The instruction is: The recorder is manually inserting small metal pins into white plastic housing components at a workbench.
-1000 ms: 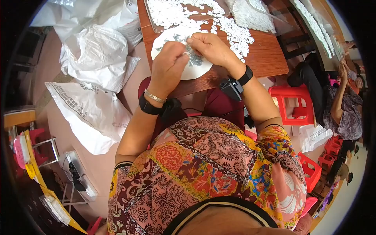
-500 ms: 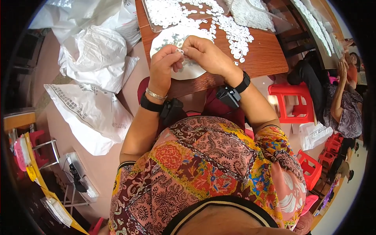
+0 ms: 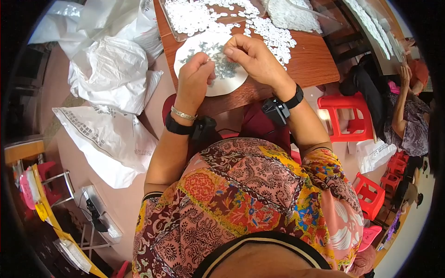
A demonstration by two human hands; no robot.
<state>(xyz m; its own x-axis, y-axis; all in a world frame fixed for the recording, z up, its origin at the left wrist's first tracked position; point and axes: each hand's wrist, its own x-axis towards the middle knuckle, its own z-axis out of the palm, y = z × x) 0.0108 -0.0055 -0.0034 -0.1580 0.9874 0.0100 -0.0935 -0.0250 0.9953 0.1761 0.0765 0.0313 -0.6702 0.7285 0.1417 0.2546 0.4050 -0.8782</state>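
Observation:
My left hand (image 3: 196, 78) is closed over the left part of a round white mat or plate (image 3: 221, 91). A bit of a small white plastic piece (image 3: 210, 59) shows at its fingertips. To the right, my right hand (image 3: 252, 58) is raised over the plate's far right side, thumb and forefinger pinched together. Whatever is in that pinch is hidden or too small to make out. Small grey metal-looking parts (image 3: 226, 69) lie spread on the plate between and behind my hands. The two hands are apart.
Many small white pieces (image 3: 278, 44) cover the far part of the brown table (image 3: 310, 60), beside a tray (image 3: 178, 34) and a clear bag (image 3: 292, 16) of them. White sacks (image 3: 111, 74) stand at the left. Red stools (image 3: 347, 116) and another person (image 3: 408, 116) are at the right.
My hands were together over the small white piece. Now my right hand has drawn away to the right and farther off, uncovering the grey parts. My left hand has stayed nearly in place.

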